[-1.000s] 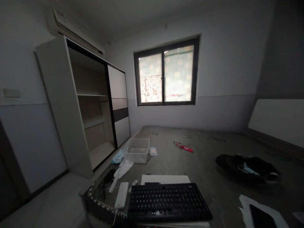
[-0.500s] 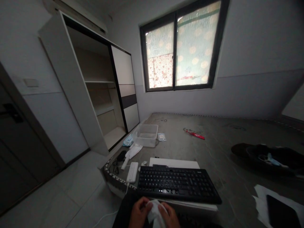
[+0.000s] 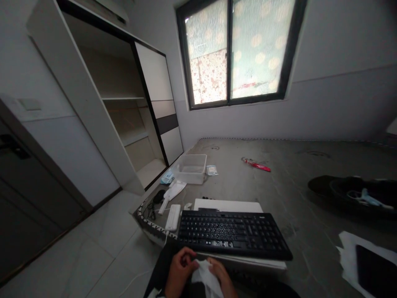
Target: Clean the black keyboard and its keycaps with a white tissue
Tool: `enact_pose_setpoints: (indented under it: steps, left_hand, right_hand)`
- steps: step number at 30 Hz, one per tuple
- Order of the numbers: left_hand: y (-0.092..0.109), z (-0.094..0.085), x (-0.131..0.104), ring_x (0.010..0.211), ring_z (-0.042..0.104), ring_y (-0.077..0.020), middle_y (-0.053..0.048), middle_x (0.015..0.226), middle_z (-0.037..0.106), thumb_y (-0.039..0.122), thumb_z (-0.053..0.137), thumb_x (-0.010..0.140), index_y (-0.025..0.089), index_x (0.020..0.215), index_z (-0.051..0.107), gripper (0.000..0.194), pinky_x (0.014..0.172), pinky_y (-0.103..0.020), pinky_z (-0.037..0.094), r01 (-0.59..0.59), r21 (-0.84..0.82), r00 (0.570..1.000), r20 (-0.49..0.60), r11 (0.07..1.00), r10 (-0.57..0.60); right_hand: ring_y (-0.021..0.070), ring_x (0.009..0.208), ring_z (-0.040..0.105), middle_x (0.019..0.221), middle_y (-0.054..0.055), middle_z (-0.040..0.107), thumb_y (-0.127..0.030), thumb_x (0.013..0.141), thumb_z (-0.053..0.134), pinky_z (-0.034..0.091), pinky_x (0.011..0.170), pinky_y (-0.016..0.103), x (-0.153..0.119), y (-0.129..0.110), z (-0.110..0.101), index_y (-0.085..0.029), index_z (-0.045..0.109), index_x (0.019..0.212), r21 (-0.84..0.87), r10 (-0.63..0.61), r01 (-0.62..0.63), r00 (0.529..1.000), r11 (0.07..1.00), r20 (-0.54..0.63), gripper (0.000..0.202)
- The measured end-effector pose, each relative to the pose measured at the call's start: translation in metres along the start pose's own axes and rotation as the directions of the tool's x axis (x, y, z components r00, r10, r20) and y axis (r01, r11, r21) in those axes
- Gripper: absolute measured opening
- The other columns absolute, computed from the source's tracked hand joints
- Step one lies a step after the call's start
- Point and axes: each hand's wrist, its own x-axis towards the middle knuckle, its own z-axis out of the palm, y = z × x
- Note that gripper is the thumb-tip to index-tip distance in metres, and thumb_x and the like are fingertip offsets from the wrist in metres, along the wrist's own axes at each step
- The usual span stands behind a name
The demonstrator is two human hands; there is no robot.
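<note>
A thin white wipe or tissue (image 3: 205, 274) hangs crumpled between my two hands at the bottom of the view. My left hand (image 3: 180, 269) is closed, its thumb at the wipe's left edge and its fingers curled. On the other side my right hand (image 3: 222, 274) grips the wipe's upper right part, its lower fingers partly hidden by the cloth. Just beyond both hands a black keyboard (image 3: 231, 231) rests on a white box or board (image 3: 228, 205). A white power strip (image 3: 173, 217) lies left of the keyboard.
A clear plastic bin (image 3: 190, 169) stands on the grey mattress (image 3: 229, 165), a small packet (image 3: 212, 170) beside it. A black mouse (image 3: 159, 196) is near the left edge. Further right are a red item (image 3: 257, 165), a dark cap (image 3: 322, 188) and a dark tablet-like slab (image 3: 376, 271) on white paper.
The head view has tipped slightly downward. The wipe looks more spread and hangs lower between my hands; my left fingers have shifted a little. The keyboard stays on the box.
</note>
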Motion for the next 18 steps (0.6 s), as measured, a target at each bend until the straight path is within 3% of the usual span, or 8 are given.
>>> enact_pose_setpoints:
  steps: [5, 9, 12, 14, 16, 18]
  left_hand:
    - [0.003, -0.008, 0.006, 0.050, 0.031, -0.0084, 0.008, 0.052, 0.036, 0.060, 0.074, 0.060, 0.017, 0.072, 0.059, 0.047, 0.048, -0.021, 0.024, -0.004, -0.107, 1.000, -0.028, 0.994, 0.001]
    - [0.012, -0.014, 0.011, 0.047, 0.026, -0.0094, 0.007, 0.047, 0.033, 0.068, 0.052, 0.076, 0.017, 0.074, 0.061, 0.052, 0.047, -0.023, 0.021, -0.009, -0.155, 0.997, -0.071, 0.988, -0.002]
    - [0.031, -0.019, 0.023, 0.046, 0.031, -0.0118, 0.005, 0.044, 0.036, 0.067, 0.041, 0.083, 0.017, 0.074, 0.066, 0.057, 0.051, -0.025, 0.028, -0.084, -0.100, 0.994, -0.073, 0.991, 0.077]
    - [0.051, -0.021, 0.040, 0.047, 0.034, -0.0130, 0.004, 0.044, 0.040, 0.066, 0.038, 0.085, 0.018, 0.073, 0.067, 0.057, 0.053, -0.026, 0.029, -0.138, -0.009, 0.986, -0.096, 0.990, 0.137]
    - [0.075, -0.020, 0.066, 0.050, 0.042, -0.0145, 0.002, 0.047, 0.049, 0.061, 0.040, 0.087, 0.018, 0.076, 0.070, 0.053, 0.055, -0.026, 0.030, -0.174, 0.208, 0.978, -0.080, 0.963, 0.194]
    - [0.097, -0.014, 0.101, 0.059, 0.052, -0.0167, -0.003, 0.060, 0.063, 0.056, 0.052, 0.084, 0.018, 0.078, 0.072, 0.043, 0.060, -0.026, 0.032, -0.209, 0.520, 0.958, -0.061, 0.828, 0.280]
  right_hand:
    - [0.0186, 0.066, 0.056, 0.065, 0.001, 0.064, -0.060, 0.051, 0.075, 0.044, 0.065, 0.028, 0.003, -0.006, -0.004, -0.018, 0.069, 0.068, 0.023, 0.049, -0.053, 0.987, 0.998, 0.156, 0.046]
    - [0.0158, 0.059, 0.051, 0.062, -0.001, 0.060, -0.062, 0.053, 0.074, 0.040, 0.060, 0.027, 0.006, -0.003, -0.011, -0.019, 0.069, 0.070, 0.069, 0.073, -0.082, 0.991, 0.994, 0.116, 0.046]
    - [0.0148, 0.057, 0.048, 0.059, -0.001, 0.057, -0.059, 0.053, 0.074, 0.037, 0.057, 0.026, 0.007, -0.001, -0.013, -0.020, 0.067, 0.067, 0.116, 0.119, -0.134, 0.984, 0.984, 0.129, 0.043]
    - [0.0139, 0.056, 0.044, 0.057, -0.002, 0.053, -0.058, 0.051, 0.075, 0.034, 0.055, 0.025, 0.008, 0.000, -0.014, -0.020, 0.065, 0.063, 0.125, 0.136, -0.156, 0.979, 0.980, 0.154, 0.042]
    - [0.0132, 0.055, 0.042, 0.055, -0.003, 0.050, -0.060, 0.050, 0.075, 0.031, 0.053, 0.025, 0.009, 0.000, -0.015, -0.020, 0.063, 0.062, 0.091, 0.146, -0.164, 0.974, 0.982, 0.174, 0.043]
    - [0.0126, 0.054, 0.040, 0.056, -0.003, 0.049, -0.064, 0.051, 0.073, 0.031, 0.052, 0.025, 0.013, 0.002, -0.017, -0.021, 0.062, 0.063, 0.042, 0.160, -0.172, 0.967, 0.984, 0.199, 0.047]
